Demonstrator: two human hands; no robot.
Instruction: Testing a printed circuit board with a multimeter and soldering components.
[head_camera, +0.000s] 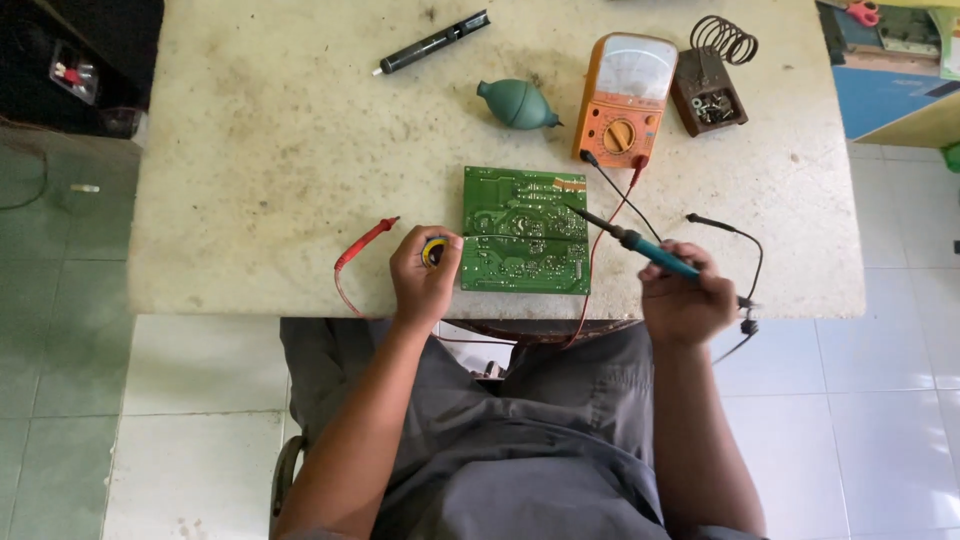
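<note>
A green circuit board (525, 231) lies solder side up on the pale stone table (280, 150), near its front edge. My right hand (683, 296) grips a soldering iron (640, 243) with a teal handle; its tip rests on the board's right half. My left hand (422, 275) sits at the board's left edge, closed around a small round yellow and dark object (434, 252), possibly a solder spool. A red test probe (365, 243) lies just left of that hand.
An orange analog multimeter (624, 99) stands behind the board, its red and black leads trailing toward me. Beside it are a soldering iron stand (712, 78) with a coil, a green rubber blower bulb (516, 104) and a black desoldering pump (432, 42). A black probe (712, 222) lies right.
</note>
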